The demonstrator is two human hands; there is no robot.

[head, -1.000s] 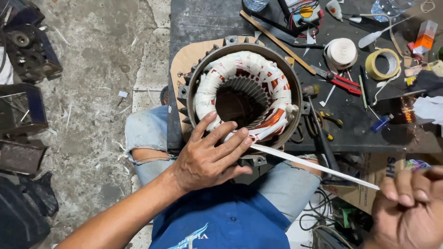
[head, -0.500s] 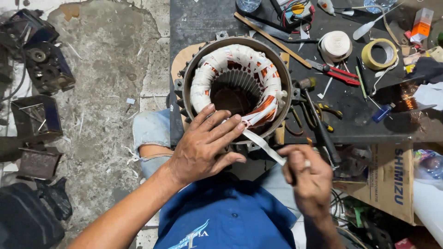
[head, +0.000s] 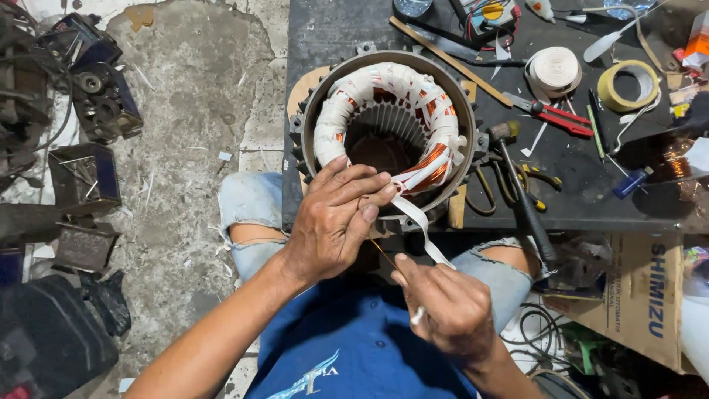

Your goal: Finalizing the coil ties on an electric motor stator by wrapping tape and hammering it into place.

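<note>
A round motor stator with copper windings wrapped in white tape stands at the near edge of a dark workbench. My left hand rests on its near rim and pinches the white tape against the winding. The tape strip runs down and right from there into my right hand, whose fingers are closed on its free end above my lap.
On the bench lie a white tape roll, a yellow tape roll, red-handled pliers, a hammer and a wooden stick. Metal parts lie on the concrete floor at left. A cardboard box sits at right.
My right hand has come in from the far right to just below the stator, so the stretched tape is now much shorter. My left hand stays on the rim.
</note>
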